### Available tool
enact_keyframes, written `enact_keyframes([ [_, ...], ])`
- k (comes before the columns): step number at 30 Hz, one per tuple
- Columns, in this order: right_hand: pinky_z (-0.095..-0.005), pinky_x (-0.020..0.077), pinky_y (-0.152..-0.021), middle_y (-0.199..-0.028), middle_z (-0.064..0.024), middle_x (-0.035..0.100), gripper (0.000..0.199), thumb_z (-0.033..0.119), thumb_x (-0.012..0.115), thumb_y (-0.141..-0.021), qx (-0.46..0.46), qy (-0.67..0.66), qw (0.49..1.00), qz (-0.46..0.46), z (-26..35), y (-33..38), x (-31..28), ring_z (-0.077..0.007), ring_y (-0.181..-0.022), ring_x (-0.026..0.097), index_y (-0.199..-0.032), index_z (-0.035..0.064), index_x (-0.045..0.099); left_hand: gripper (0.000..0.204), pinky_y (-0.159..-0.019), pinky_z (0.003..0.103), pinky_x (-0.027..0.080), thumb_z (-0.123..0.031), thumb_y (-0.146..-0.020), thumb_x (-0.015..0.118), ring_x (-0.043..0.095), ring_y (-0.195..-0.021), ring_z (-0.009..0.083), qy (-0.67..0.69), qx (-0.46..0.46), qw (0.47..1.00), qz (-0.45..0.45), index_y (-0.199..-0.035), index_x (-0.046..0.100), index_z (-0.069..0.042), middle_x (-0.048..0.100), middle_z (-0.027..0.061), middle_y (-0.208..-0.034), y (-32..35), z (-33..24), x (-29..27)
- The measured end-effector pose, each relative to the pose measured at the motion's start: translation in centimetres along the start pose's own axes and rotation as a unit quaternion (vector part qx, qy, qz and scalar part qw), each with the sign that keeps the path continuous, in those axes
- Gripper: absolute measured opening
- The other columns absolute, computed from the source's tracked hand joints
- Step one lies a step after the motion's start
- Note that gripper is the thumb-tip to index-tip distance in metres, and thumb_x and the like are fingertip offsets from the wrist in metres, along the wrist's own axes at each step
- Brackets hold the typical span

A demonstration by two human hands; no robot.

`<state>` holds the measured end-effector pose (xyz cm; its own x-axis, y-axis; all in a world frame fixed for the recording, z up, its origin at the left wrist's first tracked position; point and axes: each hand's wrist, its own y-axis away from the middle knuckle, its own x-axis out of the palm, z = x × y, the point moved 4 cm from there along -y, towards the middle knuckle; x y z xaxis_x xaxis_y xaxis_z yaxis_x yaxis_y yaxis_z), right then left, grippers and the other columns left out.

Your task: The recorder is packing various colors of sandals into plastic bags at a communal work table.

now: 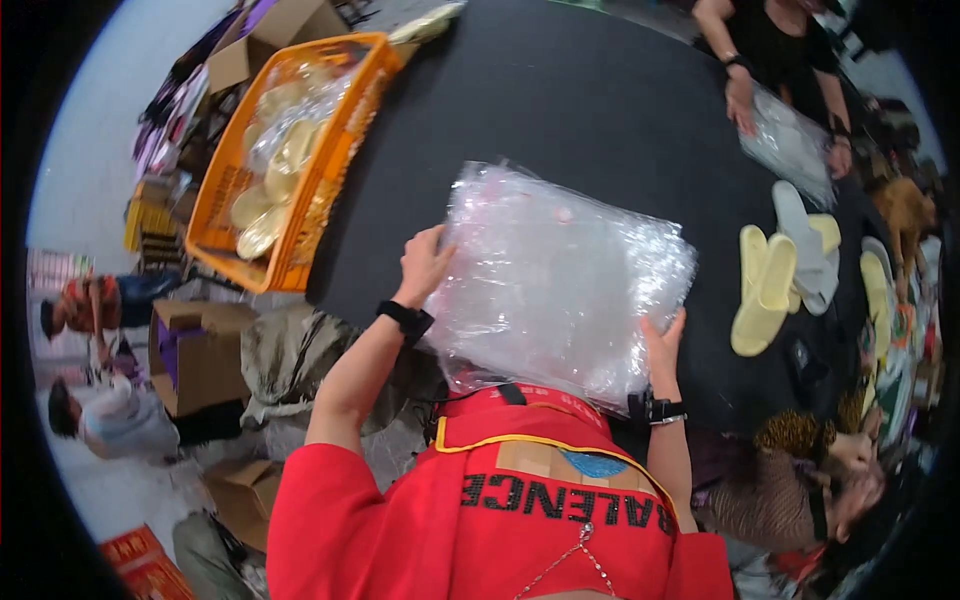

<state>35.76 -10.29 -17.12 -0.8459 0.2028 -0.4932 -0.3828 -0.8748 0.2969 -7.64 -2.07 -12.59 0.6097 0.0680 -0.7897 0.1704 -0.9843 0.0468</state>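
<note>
A thick stack of clear plastic bags [545, 280] lies on the dark table in front of me, its near edge against my red apron. My left hand [425, 265] grips the stack along its left side, fingers bent at the edge. On the right side my right hand [662, 350] holds the lower corner, its thumb pointing up and the other fingers partly hidden by the plastic. Both wrists wear dark bands. To the right of the stack lie pale yellow slippers [765, 295] and a light grey slipper [800, 240].
An orange crate [330, 185] with wrapped yellow slippers stands at the table's left edge. Across the dark table [560, 90], a co-worker's hands touch another plastic bag bundle [785, 140]. Another person sits at the lower right. Cardboard boxes [200, 350] stand on the floor at left.
</note>
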Motion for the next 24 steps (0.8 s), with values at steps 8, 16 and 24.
enact_keyframes([
  [8, -0.0584, 0.0231, -0.097, -0.143, -0.0215, 0.012, 0.092, 0.045, 0.067, -0.069, -0.16, 0.356, 0.919, -0.053, 4.2, 3.1, 1.0, -0.0385, -0.13, 0.017, -0.14, 0.0134, 0.018, 0.055, -0.07, 0.04, 0.048, -0.02, -0.073, 0.06, 0.06, -0.075, 0.0308, 0.085, -0.032, 0.994, 0.066, -0.122, 0.041, -0.008, 0.062, 0.0129, -0.083, 2.2, -0.8, -0.7],
  [16, -0.06, 0.0238, -0.095, -0.142, -0.0198, 0.016, 0.091, 0.045, 0.068, -0.068, 0.036, 0.367, 0.928, 0.054, 3.1, 3.6, 0.6, -0.0383, -0.129, 0.02, -0.14, 0.0268, 0.015, 0.079, -0.058, 0.029, 0.046, -0.009, -0.068, 0.06, 0.056, -0.062, 0.0175, 0.251, -0.065, 0.938, 0.231, -0.137, 0.021, -0.007, 0.06, 0.0087, -0.072, 5.8, -0.9, -1.6],
  [24, -0.0619, 0.0248, -0.093, -0.141, -0.019, 0.021, 0.089, 0.046, 0.068, -0.068, 0.02, 0.393, 0.918, 0.055, 2.9, 3.3, 1.5, -0.0388, -0.127, 0.024, -0.139, 0.0272, 0.018, 0.051, -0.088, 0.05, 0.034, -0.026, -0.066, 0.069, 0.044, -0.112, 0.0298, -0.028, 0.276, 0.961, -0.014, -0.114, 0.053, -0.019, 0.048, 0.0129, -0.119, 7.6, -8.5, -4.1],
])
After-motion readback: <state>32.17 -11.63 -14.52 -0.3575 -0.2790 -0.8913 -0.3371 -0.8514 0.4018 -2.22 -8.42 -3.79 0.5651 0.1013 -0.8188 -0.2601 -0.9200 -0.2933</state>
